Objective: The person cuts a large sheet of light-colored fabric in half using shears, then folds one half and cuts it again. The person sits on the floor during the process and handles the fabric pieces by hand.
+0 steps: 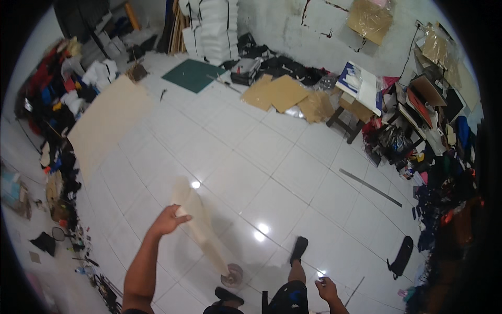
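My left hand (168, 220) is closed on the top edge of a cream-coloured sheet (201, 230), which hangs in a narrow, curved strip and is blurred in its upper part. The sheet's lower end comes down by a round, brownish-pink object (231, 276) near my left foot; its kind I cannot make out. At the lower right, my right hand (327, 289) is held low beside my leg, apart from the sheet. Its fingers are curled inward, and whatever may be in them is too small to tell.
A large cream sheet (107, 123) lies flat on the left. Farther off are a green cutting mat (193, 76), cardboard pieces (285, 94) and a small stool (345, 123). A metal ruler (370, 187) and a black pouch (401, 256) lie to the right. Cluttered heaps line both sides.
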A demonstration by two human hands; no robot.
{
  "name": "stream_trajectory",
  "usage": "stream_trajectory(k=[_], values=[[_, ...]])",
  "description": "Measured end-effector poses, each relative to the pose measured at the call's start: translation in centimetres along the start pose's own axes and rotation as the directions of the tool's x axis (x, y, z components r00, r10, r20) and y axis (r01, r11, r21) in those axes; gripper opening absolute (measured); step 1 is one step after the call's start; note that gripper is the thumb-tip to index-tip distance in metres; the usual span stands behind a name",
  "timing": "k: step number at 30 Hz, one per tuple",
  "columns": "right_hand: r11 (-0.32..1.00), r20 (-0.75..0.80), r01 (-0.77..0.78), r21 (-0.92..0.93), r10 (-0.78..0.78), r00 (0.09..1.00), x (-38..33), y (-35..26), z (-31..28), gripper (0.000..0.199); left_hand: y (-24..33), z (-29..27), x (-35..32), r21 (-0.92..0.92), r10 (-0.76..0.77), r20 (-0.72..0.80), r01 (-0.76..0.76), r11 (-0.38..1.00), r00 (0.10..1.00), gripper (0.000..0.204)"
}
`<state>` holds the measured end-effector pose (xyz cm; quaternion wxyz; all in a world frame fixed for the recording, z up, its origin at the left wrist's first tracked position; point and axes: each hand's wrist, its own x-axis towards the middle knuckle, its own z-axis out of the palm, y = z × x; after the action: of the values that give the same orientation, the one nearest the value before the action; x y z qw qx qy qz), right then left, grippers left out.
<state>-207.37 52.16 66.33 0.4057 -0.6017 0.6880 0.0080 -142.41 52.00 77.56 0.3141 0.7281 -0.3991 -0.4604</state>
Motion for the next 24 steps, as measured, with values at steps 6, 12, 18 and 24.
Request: stream_trajectory(k=[6, 12, 18, 24], values=[[0.767, 0.149, 0.605, 0.214, -0.638, 0.756, 8.9, -19.6, -8.7, 0.073, 18.1, 14.3, 2.5, 0.276, 0.352, -0.03, -0.331, 0.903, 0.936, 0.031], [0.691, 0.082, 0.722, 0.029, -0.721, 0.688, 14.8, -23.3, -18.7, 0.068, 30.5, 27.9, 9.2, 0.196, 0.4, 0.066, -0.405, 0.893, 0.914, 0.026], [0.797, 0.068, 0.585, -0.148, -0.582, 0.81, 24.2, -20.5, -27.8, 0.032, 31.8, 33.2, 14.8, 0.025, 0.221, 0.008, -0.221, 0.975, 0.975, 0.042], [0.944, -0.081, 0.203, -0.26, -0.23, 0.97, 35.5, -17.7, -35.5, 0.031, 19.2, 28.9, 18.0, 0.05, -0.016, -0.254, 0.029, 0.998, 0.967, 0.041]])
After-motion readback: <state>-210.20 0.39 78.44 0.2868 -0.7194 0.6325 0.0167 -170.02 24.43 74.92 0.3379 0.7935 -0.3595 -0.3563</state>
